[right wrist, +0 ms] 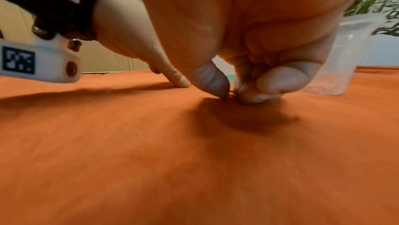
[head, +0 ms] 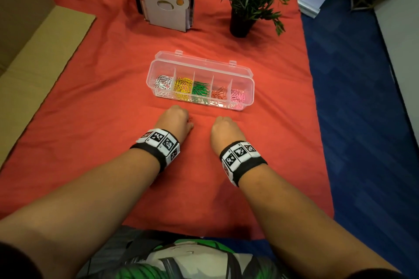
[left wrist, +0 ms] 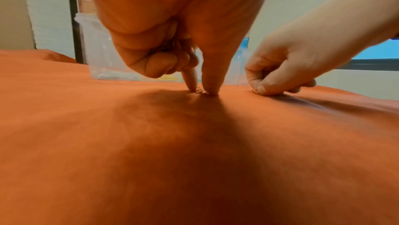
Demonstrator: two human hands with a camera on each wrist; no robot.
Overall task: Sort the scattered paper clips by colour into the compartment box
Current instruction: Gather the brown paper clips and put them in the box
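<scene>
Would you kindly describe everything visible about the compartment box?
The compartment box is a long, clear plastic case lying on the red cloth, its hinged lid open toward the far side with two latch tabs. Four dividers make five compartments holding, left to right, white, yellow, green, orange and pink paper clips. Neither hand touches it; both work on the cloth just in front of it.

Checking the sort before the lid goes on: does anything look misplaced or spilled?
Nothing stands out. The compartment box sits open and level on the red cloth, with white, yellow, green, orange and pink clips each apart. Both hands are picking small clips off the cloth.
</scene>
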